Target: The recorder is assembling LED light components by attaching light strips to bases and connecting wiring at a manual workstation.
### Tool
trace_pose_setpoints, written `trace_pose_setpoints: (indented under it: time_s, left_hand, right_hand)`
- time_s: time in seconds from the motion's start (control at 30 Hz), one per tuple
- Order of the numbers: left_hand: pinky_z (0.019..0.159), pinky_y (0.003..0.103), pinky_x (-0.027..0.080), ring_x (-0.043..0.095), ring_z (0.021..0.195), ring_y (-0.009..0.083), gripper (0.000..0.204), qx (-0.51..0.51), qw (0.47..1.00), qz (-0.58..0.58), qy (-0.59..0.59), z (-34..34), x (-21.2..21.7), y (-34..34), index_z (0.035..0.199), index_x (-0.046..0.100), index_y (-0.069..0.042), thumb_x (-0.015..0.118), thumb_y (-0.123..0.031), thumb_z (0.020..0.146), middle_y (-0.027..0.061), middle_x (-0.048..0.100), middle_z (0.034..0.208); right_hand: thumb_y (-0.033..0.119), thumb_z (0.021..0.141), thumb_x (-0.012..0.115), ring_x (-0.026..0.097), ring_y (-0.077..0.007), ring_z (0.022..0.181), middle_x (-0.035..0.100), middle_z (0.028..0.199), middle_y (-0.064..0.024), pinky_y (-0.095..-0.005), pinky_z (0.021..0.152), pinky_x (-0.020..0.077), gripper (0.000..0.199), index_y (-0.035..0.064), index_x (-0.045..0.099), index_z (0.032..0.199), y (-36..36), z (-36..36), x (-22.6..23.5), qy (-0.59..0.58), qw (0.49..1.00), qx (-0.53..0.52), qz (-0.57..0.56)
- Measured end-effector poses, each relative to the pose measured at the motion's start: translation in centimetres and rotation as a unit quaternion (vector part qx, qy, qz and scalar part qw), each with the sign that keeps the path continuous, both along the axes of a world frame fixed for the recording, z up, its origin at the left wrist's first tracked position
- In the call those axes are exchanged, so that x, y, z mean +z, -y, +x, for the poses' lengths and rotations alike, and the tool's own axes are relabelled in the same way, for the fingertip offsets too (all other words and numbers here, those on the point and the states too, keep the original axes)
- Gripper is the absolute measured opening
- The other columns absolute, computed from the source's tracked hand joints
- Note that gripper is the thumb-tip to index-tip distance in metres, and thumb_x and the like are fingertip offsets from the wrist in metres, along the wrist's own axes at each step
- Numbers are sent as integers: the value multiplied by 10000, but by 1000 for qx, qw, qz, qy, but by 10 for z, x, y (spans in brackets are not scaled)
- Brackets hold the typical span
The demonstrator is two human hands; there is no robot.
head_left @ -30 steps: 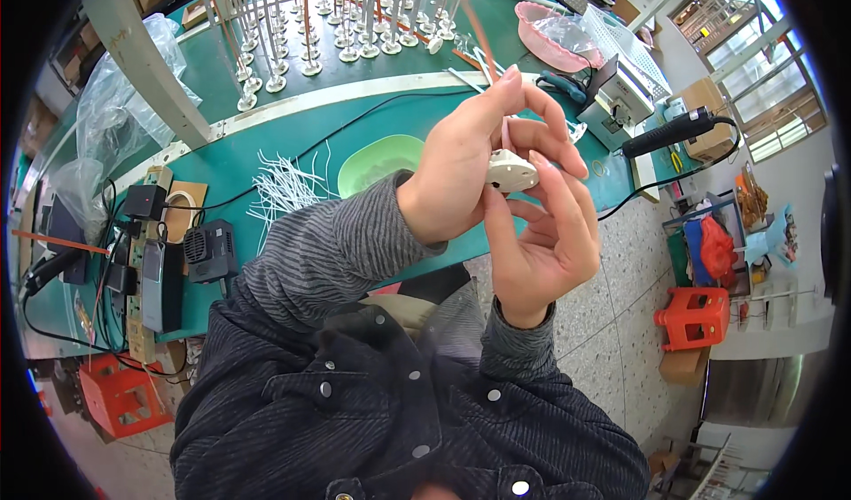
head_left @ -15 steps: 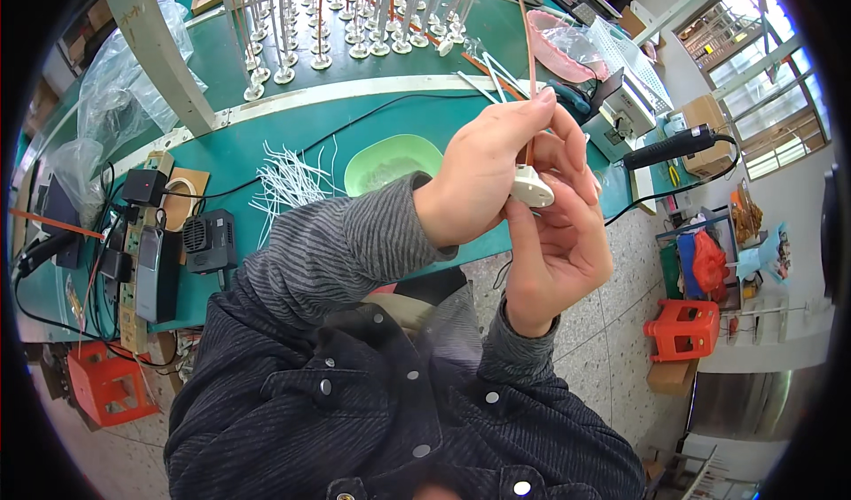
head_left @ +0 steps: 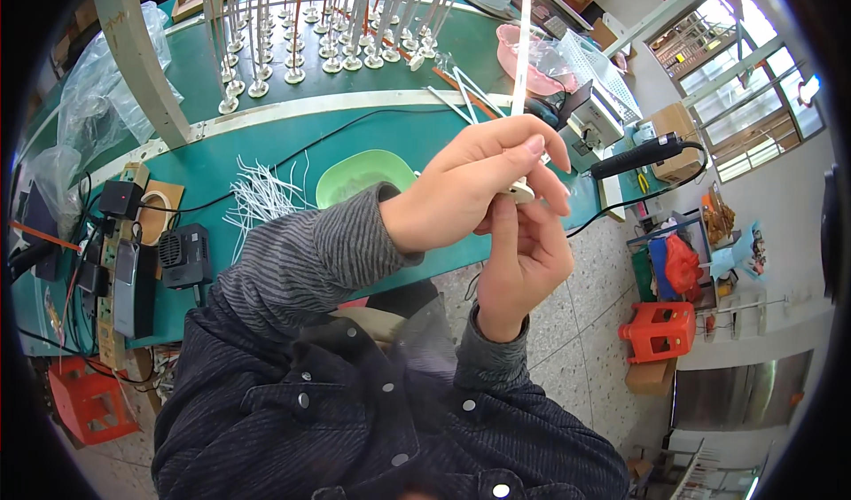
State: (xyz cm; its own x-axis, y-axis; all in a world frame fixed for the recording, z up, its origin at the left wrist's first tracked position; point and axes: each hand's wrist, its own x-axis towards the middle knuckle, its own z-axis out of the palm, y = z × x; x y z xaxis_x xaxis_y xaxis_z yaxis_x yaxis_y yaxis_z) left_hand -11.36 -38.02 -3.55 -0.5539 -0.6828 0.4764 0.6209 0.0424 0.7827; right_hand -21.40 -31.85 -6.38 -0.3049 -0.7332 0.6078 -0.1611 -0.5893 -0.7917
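Both hands are closed on one piece: a long thin strip rising from a round white base. My left hand curls around the strip's lower end, just above the base. From below, my right hand pinches the base between thumb and fingers. Above my left hand the strip stands nearly upright, its face bright with glare. Part of the base and the strip's lower end are hidden by my fingers. A light green bowl sits on the table beside my left wrist.
Several upright rods on white round bases stand at the back of the green table. White thin strips lie left of the bowl. A black-handled tool with a cable rests at right; a small black fan box is at left.
The strip has turned from a reddish-brown look to a bright white one, and the base shows more edge-on. Both hands keep hold, and the whole view has shifted slightly.
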Motion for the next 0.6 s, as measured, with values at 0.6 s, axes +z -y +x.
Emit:
trace_pose_setpoints:
  time_s: [0.6]
  left_hand:
    - [642, 264, 467, 602, 704, 126, 257, 182, 961, -132, 158, 1, -7, 0, 895, 629, 40, 456, -138, 962, 70, 608, 706]
  right_hand:
    - [26, 840, 701, 547, -93, 495, 599, 538, -64, -231, 474, 401, 162, -62, 667, 708, 0, -9, -12, -147, 972, -184, 0]
